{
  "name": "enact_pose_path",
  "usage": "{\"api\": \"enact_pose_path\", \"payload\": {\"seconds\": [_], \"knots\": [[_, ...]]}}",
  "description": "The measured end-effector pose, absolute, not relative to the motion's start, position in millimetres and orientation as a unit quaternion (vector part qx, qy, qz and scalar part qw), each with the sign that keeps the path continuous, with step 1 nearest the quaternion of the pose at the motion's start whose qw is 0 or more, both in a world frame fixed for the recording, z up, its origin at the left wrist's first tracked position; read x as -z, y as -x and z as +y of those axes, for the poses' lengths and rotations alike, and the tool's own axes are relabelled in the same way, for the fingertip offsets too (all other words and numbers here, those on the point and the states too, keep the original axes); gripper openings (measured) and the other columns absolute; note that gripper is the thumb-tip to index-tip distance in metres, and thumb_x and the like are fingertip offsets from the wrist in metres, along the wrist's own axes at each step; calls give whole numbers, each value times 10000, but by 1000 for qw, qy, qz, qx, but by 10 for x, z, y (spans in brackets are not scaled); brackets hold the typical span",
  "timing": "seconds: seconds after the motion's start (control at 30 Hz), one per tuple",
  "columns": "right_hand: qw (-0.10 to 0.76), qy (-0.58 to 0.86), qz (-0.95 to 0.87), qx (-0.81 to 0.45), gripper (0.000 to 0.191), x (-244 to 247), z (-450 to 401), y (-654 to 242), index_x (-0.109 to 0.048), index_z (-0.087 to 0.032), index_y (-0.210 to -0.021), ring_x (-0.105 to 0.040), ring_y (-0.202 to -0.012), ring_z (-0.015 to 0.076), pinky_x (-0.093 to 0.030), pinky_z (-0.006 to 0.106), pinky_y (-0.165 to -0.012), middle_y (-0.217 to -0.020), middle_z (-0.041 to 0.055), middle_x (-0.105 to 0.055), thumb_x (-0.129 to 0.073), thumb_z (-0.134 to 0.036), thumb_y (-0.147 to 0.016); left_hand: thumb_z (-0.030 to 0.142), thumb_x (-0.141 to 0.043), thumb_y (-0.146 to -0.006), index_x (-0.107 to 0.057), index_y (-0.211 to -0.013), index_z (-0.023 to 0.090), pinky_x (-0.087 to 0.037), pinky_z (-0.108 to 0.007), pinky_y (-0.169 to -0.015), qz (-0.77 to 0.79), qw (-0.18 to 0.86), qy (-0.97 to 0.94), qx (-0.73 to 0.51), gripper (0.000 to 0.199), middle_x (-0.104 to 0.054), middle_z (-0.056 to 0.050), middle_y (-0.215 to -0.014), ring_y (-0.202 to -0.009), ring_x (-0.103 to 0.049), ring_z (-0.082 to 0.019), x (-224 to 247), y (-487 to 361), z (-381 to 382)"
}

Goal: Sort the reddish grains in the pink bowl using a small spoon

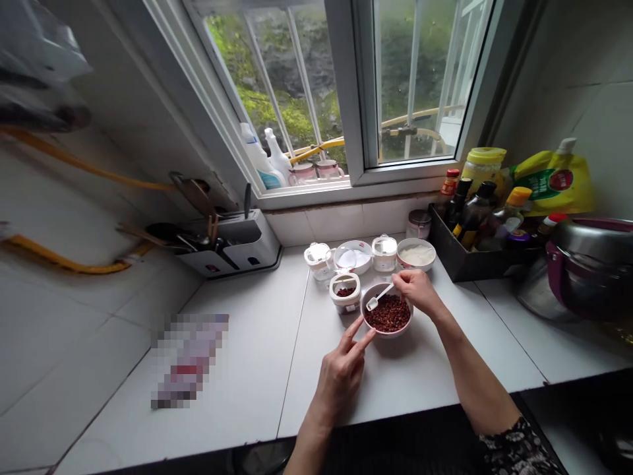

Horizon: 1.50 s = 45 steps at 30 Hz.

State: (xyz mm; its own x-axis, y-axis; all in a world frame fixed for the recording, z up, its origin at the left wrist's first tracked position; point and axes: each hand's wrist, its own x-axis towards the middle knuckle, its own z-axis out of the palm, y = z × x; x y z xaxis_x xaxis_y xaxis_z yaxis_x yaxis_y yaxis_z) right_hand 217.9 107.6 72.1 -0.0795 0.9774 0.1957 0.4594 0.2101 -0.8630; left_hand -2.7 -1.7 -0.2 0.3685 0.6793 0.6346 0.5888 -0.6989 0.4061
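Observation:
My right hand (pixel 418 290) pinches the handle end of a small white spoon (pixel 380 296), which is held over a bowl (pixel 390 334) of dark red peppercorns (pixel 390 315). The spoon's scoop is above the bowl's left side and looks empty. My left hand (pixel 343 373) reaches the bowl's near left rim with two outstretched fingers; its other fingers are curled. Just left of the bowl is a clear seasoning jar (pixel 345 303) with its lid raised and some peppercorns inside.
Behind are two lidded jars (pixel 319 260) (pixel 384 251), a bowl of white powder (pixel 363 256) and another pale-filled bowl (pixel 417 254). A black bottle box (pixel 459 260) and a steel pot (pixel 588 270) stand right. A utensil holder (pixel 247 244) sits back left, below the window.

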Motion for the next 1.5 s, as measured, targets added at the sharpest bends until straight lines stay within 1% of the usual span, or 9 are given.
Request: {"api": "enact_pose_path", "payload": {"seconds": [0.13,0.27,0.4,0.5,0.6,0.7,0.83,1.1,1.5], "knots": [[474,545,-623,-301,487,-720,1108,-2084,-482,-216,-538,-490,-432,129,-400,258,-514,-448,-18,-498,-487,-573,-871,13,-439,-923,-522,-1411,254,-615,-224,-764,382,60,-824,-414,551,-531,-168,-1464,-843,-723,-113,6,16,-11],[519,532,-651,-153,470,-761,1068,-1882,-496,-219,-593,-526,-534,146,-446,283,-645,-524,3,-555,-418,-487,-970,-11,-436,-898,-511,-1424,271,-616,-239,-795,388,72,-821,-411,602,-518,-156,-1482,-876,-724,-121,7,12,-14],[472,460,-751,36,432,-802,986,-1699,-535,-213,-643,-521,-597,146,-415,355,-943,-599,5,-580,-397,-366,-1023,-10,-447,-902,-501,-1436,279,-616,-250,-804,385,72,-821,-415,609,-512,-162,-1487,-882,-725,-120,19,14,-15],[429,423,-794,82,403,-823,946,-1669,-567,-210,-676,-493,-573,130,-377,355,-1006,-602,-12,-571,-403,-313,-1030,3,-450,-912,-498,-1442,287,-618,-258,-813,389,75,-821,-411,603,-507,-150,-1496,-895,-725,-125,32,16,-11],[462,440,-766,79,404,-830,958,-1784,-554,-213,-655,-486,-570,133,-393,358,-984,-588,-11,-569,-408,-311,-1018,2,-438,-909,-509,-1435,282,-620,-250,-808,395,69,-820,-408,600,-515,-145,-1490,-890,-725,-123,35,17,-8],[504,478,-719,37,413,-814,1017,-2019,-498,-224,-593,-494,-582,152,-436,339,-862,-557,0,-553,-426,-336,-983,-6,-429,-901,-517,-1428,266,-619,-237,-796,392,64,-822,-408,599,-523,-151,-1480,-873,-725,-118,29,19,-6],[434,511,-741,-48,428,-770,1092,-2279,-441,-228,-529,-482,-569,154,-397,291,-671,-526,8,-525,-479,-360,-935,5,-442,-912,-527,-1418,262,-619,-238,-794,388,67,-821,-413,574,-532,-153,-1469,-874,-725,-121,21,27,-7],[319,512,-797,-37,400,-669,1057,-2103,-532,-208,-536,-486,-578,147,-373,300,-783,-542,18,-597,-531,-287,-929,8,-438,-910,-512,-1433,284,-616,-241,-766,391,63,-824,-406,596,-542,-145,-1463,-824,-728,-115,30,46,3],[342,531,-771,-79,417,-699,1084,-2158,-511,-210,-528,-467,-547,140,-340,280,-643,-533,37,-603,-471,-344,-920,17,-438,-923,-505,-1436,287,-618,-259,-808,393,75,-822,-406,584,-527,-142,-1478,-866,-726,-121,18,38,-8]]}}
